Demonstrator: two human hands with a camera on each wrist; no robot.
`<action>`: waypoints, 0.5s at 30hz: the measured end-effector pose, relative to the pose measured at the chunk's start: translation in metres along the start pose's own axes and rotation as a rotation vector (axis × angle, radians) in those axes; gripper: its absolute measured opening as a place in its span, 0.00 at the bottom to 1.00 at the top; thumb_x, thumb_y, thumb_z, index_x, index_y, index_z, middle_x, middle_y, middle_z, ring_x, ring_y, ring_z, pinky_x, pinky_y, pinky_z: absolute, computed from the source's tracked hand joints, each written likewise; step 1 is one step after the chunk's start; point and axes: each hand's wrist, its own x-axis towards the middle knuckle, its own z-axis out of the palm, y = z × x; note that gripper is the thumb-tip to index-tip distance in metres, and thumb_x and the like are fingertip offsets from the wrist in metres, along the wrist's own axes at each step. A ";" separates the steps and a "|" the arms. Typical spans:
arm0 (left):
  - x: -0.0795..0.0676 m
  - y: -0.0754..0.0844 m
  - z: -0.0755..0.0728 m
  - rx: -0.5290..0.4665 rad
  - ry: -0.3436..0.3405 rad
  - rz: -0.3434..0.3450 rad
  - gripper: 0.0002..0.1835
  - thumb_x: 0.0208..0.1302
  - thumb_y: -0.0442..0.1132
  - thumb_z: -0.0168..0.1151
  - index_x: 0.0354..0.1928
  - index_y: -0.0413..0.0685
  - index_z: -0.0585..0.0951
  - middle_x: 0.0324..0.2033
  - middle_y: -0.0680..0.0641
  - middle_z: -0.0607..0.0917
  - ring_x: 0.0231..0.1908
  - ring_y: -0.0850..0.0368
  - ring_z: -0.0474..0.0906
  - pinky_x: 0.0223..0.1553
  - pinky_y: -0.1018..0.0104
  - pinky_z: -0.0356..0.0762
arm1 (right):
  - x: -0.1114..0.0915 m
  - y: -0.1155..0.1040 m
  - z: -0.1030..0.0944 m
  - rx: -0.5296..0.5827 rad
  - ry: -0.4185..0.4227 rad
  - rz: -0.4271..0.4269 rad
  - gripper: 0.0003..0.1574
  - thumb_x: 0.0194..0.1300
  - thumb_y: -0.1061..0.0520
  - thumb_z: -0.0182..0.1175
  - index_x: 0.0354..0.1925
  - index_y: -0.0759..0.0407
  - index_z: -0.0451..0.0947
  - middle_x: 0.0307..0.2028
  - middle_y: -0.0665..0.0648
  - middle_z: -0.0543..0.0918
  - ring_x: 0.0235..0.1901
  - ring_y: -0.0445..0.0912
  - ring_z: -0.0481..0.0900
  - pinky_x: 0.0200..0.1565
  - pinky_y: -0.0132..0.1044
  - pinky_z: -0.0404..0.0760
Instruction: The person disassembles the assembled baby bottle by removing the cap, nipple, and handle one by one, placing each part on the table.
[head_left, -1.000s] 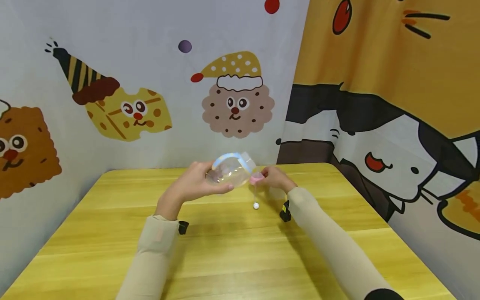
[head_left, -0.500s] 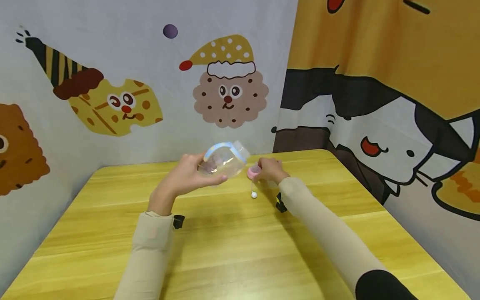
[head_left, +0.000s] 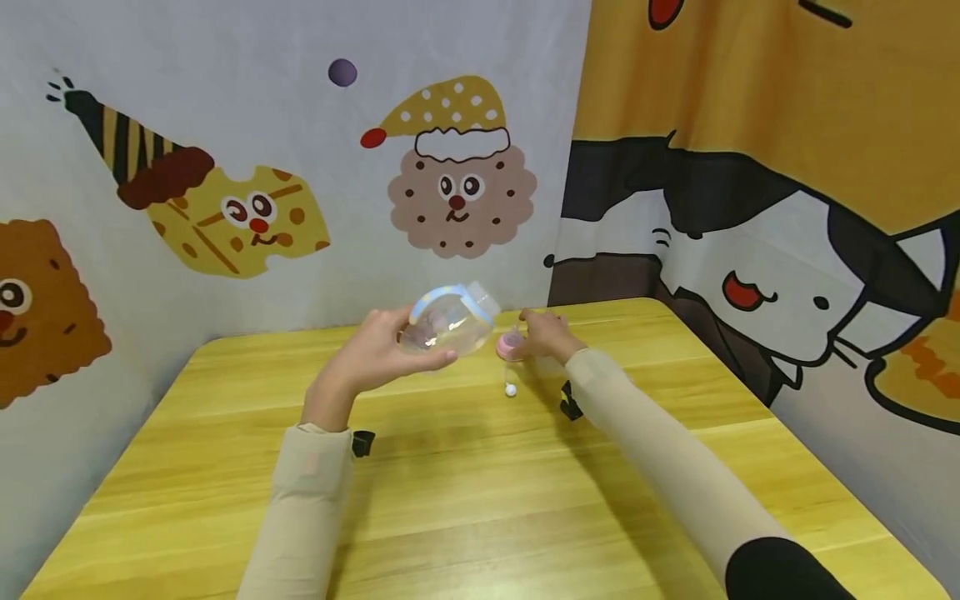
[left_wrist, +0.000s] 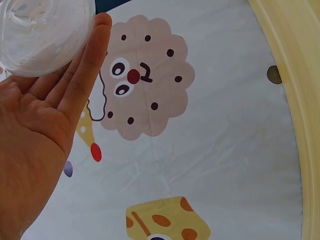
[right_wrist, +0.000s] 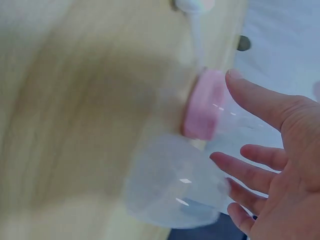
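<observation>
My left hand (head_left: 375, 354) holds a clear baby bottle (head_left: 453, 321) with a light-blue band, above the far part of the table. The bottle is tilted, its uncapped neck pointing up and right; its round base (left_wrist: 45, 40) shows in the left wrist view. Beside the neck is a pink collar (head_left: 510, 346) with a thin straw ending in a white ball (head_left: 511, 390). My right hand (head_left: 549, 335) is right by the collar, fingers spread apart, the thumb close to it in the right wrist view. A translucent dome cover (right_wrist: 175, 182) sits near those fingers, blurred.
The wooden table (head_left: 450, 517) ends at a wall cloth (head_left: 262, 292) printed with cartoon food. An orange curtain with a cartoon cat (head_left: 765, 275) borders the right. Small black devices sit at the left wrist (head_left: 363, 442) and right wrist (head_left: 570, 402).
The right hand has loosened its fingers from the pink collar, which it gripped earlier. The left hand keeps its hold on the bottle. The head view has shifted slightly.
</observation>
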 end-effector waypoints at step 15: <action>-0.002 0.001 0.002 0.015 0.010 -0.024 0.29 0.60 0.55 0.79 0.57 0.47 0.84 0.41 0.49 0.91 0.40 0.54 0.87 0.43 0.55 0.86 | -0.022 -0.011 -0.035 0.145 0.105 -0.132 0.47 0.66 0.44 0.75 0.74 0.60 0.69 0.66 0.68 0.81 0.70 0.65 0.69 0.73 0.67 0.54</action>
